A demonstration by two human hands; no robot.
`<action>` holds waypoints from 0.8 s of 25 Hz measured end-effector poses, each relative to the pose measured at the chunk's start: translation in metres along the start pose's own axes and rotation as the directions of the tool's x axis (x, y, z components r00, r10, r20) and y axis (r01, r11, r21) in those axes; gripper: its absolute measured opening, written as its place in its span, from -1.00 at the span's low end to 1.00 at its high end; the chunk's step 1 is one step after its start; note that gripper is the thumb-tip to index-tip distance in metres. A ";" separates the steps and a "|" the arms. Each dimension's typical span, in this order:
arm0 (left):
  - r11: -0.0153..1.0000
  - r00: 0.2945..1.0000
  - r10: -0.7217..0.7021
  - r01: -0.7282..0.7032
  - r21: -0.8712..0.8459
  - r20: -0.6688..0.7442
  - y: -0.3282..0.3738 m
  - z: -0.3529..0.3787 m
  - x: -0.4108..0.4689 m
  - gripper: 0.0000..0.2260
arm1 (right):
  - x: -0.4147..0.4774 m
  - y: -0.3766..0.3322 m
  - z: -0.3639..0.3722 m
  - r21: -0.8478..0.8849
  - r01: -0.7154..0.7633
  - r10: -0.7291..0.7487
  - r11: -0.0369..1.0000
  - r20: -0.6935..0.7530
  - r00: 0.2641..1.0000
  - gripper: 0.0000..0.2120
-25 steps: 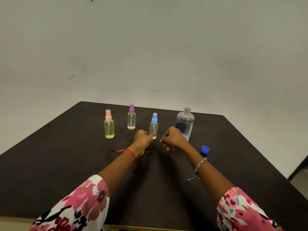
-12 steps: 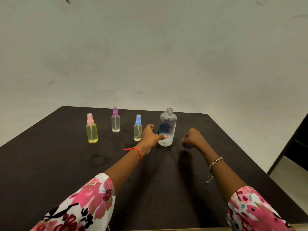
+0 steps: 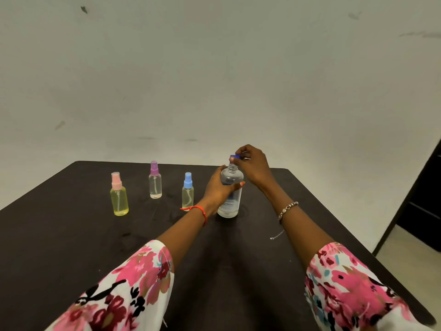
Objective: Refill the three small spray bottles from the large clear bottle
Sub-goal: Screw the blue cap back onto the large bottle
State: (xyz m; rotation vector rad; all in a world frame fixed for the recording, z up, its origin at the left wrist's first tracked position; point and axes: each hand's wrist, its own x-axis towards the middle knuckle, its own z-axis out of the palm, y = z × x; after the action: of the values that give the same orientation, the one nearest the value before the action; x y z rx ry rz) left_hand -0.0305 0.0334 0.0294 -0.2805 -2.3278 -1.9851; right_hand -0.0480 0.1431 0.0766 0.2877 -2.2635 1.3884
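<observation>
The large clear bottle (image 3: 231, 199) stands upright on the dark table (image 3: 71, 235); my left hand (image 3: 218, 188) grips its body. Just above the bottle's open neck, my right hand (image 3: 253, 167) pinches the blue cap (image 3: 235, 156). To the left stand three small spray bottles: a pink-topped one (image 3: 118, 195) with yellow liquid, a purple-topped one (image 3: 155, 180) that looks clear, and a blue-topped one (image 3: 187, 191) with pale yellow liquid, close beside my left wrist.
A white wall rises behind the table's far edge. At the right, the table's edge drops to a light floor (image 3: 405, 263) beside a dark piece of furniture (image 3: 422, 211). A thin chain dangles from the bracelet (image 3: 286, 209) on my right wrist.
My left hand went from beside the large bottle to gripping it. My right hand picked the blue cap up off the table and raised it to the bottle's neck.
</observation>
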 end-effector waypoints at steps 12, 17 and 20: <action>1.000 1.000 -0.016 0.016 -0.023 0.015 -0.001 -0.002 0.007 -0.56 | 0.003 0.014 -0.001 -0.236 0.083 -0.060 0.968 0.103 0.993 -0.74; 1.000 1.000 -0.022 0.023 -0.016 0.016 0.002 -0.003 0.006 -0.53 | 0.004 0.008 0.010 -0.410 0.058 -0.050 0.910 0.029 0.998 -0.74; 1.000 0.999 -0.022 0.023 -0.014 0.027 0.002 -0.003 0.006 -0.54 | 0.010 0.002 0.008 -0.486 0.029 0.014 0.874 0.084 0.996 -0.66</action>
State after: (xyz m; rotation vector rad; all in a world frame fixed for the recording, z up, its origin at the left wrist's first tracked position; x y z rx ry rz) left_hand -0.0359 0.0312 0.0325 -0.2850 -2.3445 -2.0212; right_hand -0.0594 0.1373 0.0770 0.1861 -2.5830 0.7645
